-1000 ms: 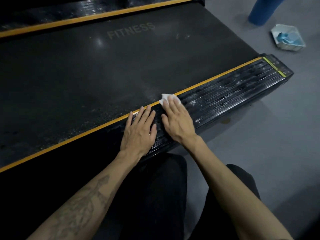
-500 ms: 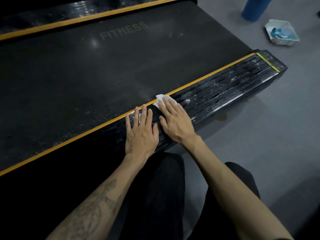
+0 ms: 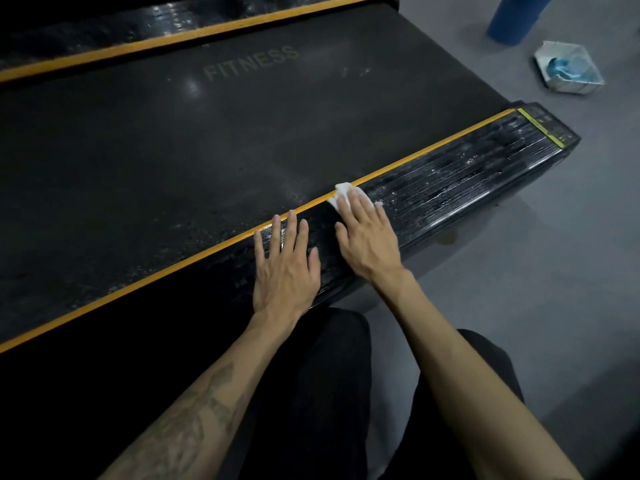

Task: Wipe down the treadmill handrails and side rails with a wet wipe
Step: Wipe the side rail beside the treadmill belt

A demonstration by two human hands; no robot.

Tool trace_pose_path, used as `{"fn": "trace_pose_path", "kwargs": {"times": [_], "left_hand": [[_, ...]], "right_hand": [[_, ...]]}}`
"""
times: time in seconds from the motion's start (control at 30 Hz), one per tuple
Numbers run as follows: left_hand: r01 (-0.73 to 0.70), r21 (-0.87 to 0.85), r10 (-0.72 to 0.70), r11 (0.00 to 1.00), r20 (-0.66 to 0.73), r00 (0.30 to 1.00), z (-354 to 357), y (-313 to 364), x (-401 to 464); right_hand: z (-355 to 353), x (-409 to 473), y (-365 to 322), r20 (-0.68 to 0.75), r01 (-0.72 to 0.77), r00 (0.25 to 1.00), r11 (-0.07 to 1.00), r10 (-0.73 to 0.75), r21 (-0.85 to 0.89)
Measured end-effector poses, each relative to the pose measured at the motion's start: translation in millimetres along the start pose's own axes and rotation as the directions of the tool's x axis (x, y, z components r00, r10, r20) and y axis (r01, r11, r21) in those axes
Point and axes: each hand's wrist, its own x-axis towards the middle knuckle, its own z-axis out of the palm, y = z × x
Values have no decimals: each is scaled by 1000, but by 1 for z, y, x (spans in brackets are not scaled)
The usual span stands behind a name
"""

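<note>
Right hand (image 3: 367,242): flat grip, straight fingers pressing the wet wipe (image 3: 341,194) onto the near side rail (image 3: 467,181), right at the yellow edge stripe (image 3: 429,152). Wipe barely shifts over the last second, so this looks like a pause or stroke reversal. Left hand (image 3: 284,268) has squared up beside the right, flat on the rail, holding nothing, bracing. Rail toward the far end shows wet streaks; my read is that stretch is done, the nearer stretch remains. Far rail (image 3: 173,26) also glistens. Tray with blue cloth (image 3: 568,69) sits on the floor.
</note>
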Motion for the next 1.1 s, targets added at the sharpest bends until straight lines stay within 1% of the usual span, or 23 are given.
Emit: {"fn": "trace_pose_path", "kwargs": {"times": [0.07, 0.17, 0.2, 0.23, 0.33, 0.4, 0.5, 0.57, 0.6, 0.67, 0.73, 0.77, 0.8, 0.87, 0.93, 1.0, 1.1], "left_hand": [[0, 2, 0, 1000, 6, 1000, -1, 0, 0], [-4, 4, 4, 1000, 9, 1000, -1, 1, 0], [-3, 0, 3, 1000, 5, 1000, -1, 1, 1], [-2, -3, 2, 1000, 3, 1000, -1, 1, 1], [-3, 1, 3, 1000, 6, 1000, 0, 0, 1], [-2, 1, 2, 1000, 8, 1000, 0, 1, 0], [-3, 0, 3, 1000, 12, 1000, -1, 1, 1], [-4, 8, 4, 1000, 14, 1000, -2, 1, 2], [-5, 10, 5, 1000, 17, 1000, -2, 1, 2], [-3, 5, 3, 1000, 20, 1000, -2, 1, 1], [-1, 1, 1, 1000, 13, 1000, -1, 1, 1], [1, -2, -1, 1000, 10, 1000, -1, 1, 1], [3, -7, -2, 1000, 7, 1000, -1, 1, 1], [6, -13, -6, 1000, 8, 1000, -1, 1, 1], [5, -7, -4, 1000, 6, 1000, -2, 2, 1], [2, -9, -2, 1000, 0, 1000, -2, 2, 1], [1, -7, -1, 1000, -8, 1000, -2, 1, 0]], "right_hand": [[2, -8, -11, -20, -35, 999, 999, 36, 39], [7, -26, -24, 11, 91, 996, 993, -92, 81], [5, -26, -21, 17, 127, 992, 990, -128, 63], [3, -21, -14, 17, 132, 991, 991, -132, 37], [-2, -7, 8, 11, -3, 1000, 1000, 2, 20], [-1, -11, 3, -10, -40, 999, 998, 41, 45], [6, -29, -15, -12, 72, 997, 995, -71, 67], [5, -28, -13, 6, 123, 992, 991, -123, 50], [3, -24, -8, 10, 117, 993, 993, -117, 31], [2, -19, 4, 0, 46, 999, 999, -46, 5], [4, -24, 6, -34, -40, 999, 999, 41, 28], [7, -30, 1, -50, -59, 997, 997, 61, 43], [9, -37, -6, -60, -51, 997, 997, 54, 56], [13, -48, -15, -52, 16, 999, 997, -13, 73], [9, -44, -11, -32, 74, 997, 996, -73, 56], [4, -33, 3, -21, 55, 998, 998, -54, 14], [1, -31, 12, -33, -48, 998, 999, 48, 2]]}}
